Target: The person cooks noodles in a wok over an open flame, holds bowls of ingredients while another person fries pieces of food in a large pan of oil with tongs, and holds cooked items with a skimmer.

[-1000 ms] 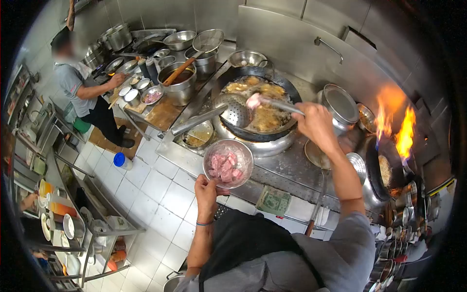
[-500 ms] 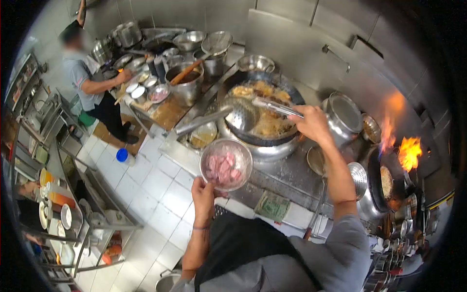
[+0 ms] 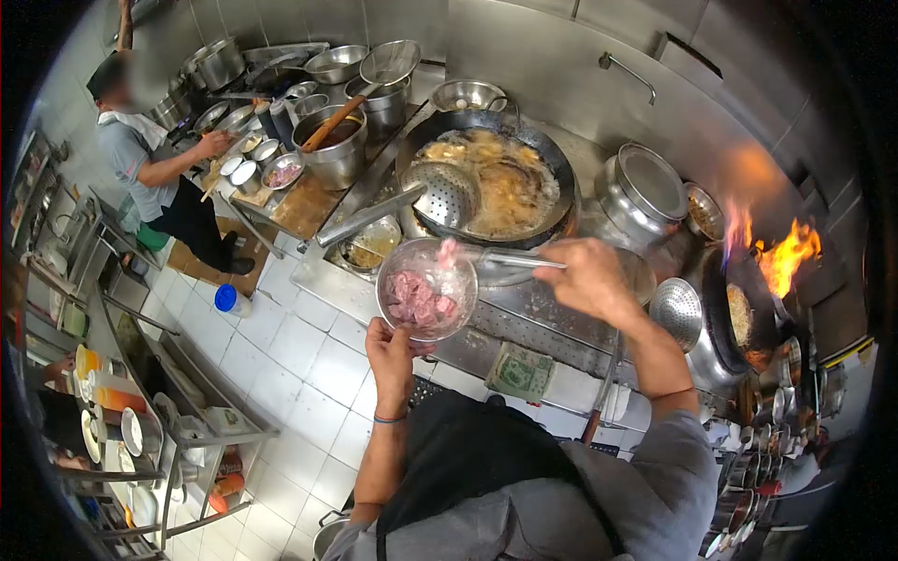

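My left hand (image 3: pixel 389 360) is closed on the rim of a metal bowl (image 3: pixel 382 280) with raw, pinkish meat chunks (image 3: pixel 414 299) in it. My right hand (image 3: pixel 589 279) grips metal tongs (image 3: pixel 524 260). Their tips reach over the bowl's right side, where one meat piece (image 3: pixel 448 251) appears to be between them, though blurred. Behind the bowl stands a large black wok (image 3: pixel 556 168) of bubbling oil with golden pieces (image 3: pixel 491 178) frying in it. A perforated ladle (image 3: pixel 447 198) lies across the wok's left edge, its handle pointing lower left.
Flames (image 3: pixel 789 260) rise at a second wok (image 3: pixel 730 313) on the right. A lidded pot (image 3: pixel 645 182) and a strainer (image 3: pixel 675 315) stand between the woks. At left, a co-worker (image 3: pixel 150 159) works by several pots and bowls. Shelves (image 3: pixel 168 439) line the lower left.
My right hand has drawn the tongs back from over the wok, down to the bowl. A meat piece now shows raised at their tips. The bowl stays in my left hand.
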A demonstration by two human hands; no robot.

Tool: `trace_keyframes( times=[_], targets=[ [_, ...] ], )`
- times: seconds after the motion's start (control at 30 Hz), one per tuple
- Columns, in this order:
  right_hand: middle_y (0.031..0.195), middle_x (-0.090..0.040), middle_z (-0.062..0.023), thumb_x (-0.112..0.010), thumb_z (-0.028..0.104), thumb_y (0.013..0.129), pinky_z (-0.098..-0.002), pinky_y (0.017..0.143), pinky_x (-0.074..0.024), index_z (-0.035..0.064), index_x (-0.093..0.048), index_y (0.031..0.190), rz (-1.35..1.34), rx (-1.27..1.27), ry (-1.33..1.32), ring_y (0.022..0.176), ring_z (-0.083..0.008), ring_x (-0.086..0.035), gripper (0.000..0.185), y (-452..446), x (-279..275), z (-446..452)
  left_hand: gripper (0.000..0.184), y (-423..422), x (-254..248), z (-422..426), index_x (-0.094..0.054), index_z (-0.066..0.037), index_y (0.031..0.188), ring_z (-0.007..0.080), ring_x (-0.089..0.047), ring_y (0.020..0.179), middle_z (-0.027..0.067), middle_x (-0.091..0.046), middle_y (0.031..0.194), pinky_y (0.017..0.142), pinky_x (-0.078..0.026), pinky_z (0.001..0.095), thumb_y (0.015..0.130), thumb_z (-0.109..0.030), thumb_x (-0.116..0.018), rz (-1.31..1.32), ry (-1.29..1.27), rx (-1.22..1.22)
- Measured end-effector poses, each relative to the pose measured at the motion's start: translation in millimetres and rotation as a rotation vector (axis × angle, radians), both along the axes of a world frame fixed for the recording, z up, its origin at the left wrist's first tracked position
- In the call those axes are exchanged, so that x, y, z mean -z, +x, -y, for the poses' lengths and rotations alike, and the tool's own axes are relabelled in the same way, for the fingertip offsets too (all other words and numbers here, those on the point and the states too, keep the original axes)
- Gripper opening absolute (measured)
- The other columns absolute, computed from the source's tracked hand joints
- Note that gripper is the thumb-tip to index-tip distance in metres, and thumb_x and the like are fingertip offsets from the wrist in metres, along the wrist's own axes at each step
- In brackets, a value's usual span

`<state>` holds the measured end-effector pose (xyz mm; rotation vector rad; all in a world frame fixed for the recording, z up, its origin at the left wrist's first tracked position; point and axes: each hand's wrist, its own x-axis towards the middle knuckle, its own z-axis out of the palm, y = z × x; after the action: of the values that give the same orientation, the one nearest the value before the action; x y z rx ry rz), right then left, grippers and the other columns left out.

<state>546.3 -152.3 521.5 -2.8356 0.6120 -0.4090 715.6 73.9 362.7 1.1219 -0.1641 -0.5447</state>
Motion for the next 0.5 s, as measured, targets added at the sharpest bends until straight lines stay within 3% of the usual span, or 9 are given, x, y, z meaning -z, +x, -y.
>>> trace_keyframes(
  times=[0.13, 0.33, 0.43, 0.5],
  targets=[
    [0.1, -0.071, -0.0158, -0.07, 0.026, 0.083, -0.0463, 0.076, -0.0536, 0.0088, -0.074, 0.102, 0.019, 0.321, -0.138, 0.088, -0.0327, -0.069, 0.025, 4, -15, 37, 0.017, 2, 14, -8, -0.04, -0.003, 0.079, 0.0204, -0.062, 0.052, 0.011, -0.057, 0.072, 0.048, -0.06, 0.0352, 0.088, 0.0, -0.055, -0.064, 0.01, -0.011],
    [0.096, -0.069, -0.024, -0.065, 0.032, 0.087, -0.0459, 0.079, -0.0542, 0.0048, -0.072, 0.1, -0.195, 0.569, -0.294, 0.089, -0.0366, -0.069, 0.031, 49, 65, 164, 0.016, 1, 19, -8, -0.041, -0.003, 0.084, 0.0254, -0.065, 0.053, 0.0156, -0.06, 0.075, 0.05, -0.062, 0.0385, 0.088, -0.001, -0.056, -0.051, 0.008, 0.061],
    [0.101, -0.069, -0.0217, -0.065, 0.038, 0.087, -0.0472, 0.084, -0.0517, 0.008, -0.068, 0.114, -0.128, 0.666, -0.128, 0.101, -0.0374, -0.066, 0.04, 56, 18, 120, 0.019, -1, 5, -10, -0.039, -0.004, 0.079, 0.0214, -0.062, 0.051, 0.0105, -0.055, 0.07, 0.047, -0.06, 0.0343, 0.09, -0.001, -0.055, -0.048, 0.026, 0.037],
    [0.106, -0.07, -0.0182, -0.066, 0.035, 0.088, -0.0438, 0.086, -0.0514, 0.0071, -0.07, 0.114, 0.095, 0.473, -0.033, 0.1, -0.0368, -0.066, 0.038, 42, -4, 87, 0.019, 1, 9, -12, -0.038, -0.004, 0.08, 0.021, -0.062, 0.05, 0.01, -0.055, 0.07, 0.047, -0.06, 0.035, 0.09, -0.001, -0.054, -0.041, 0.006, 0.039]
  ],
)
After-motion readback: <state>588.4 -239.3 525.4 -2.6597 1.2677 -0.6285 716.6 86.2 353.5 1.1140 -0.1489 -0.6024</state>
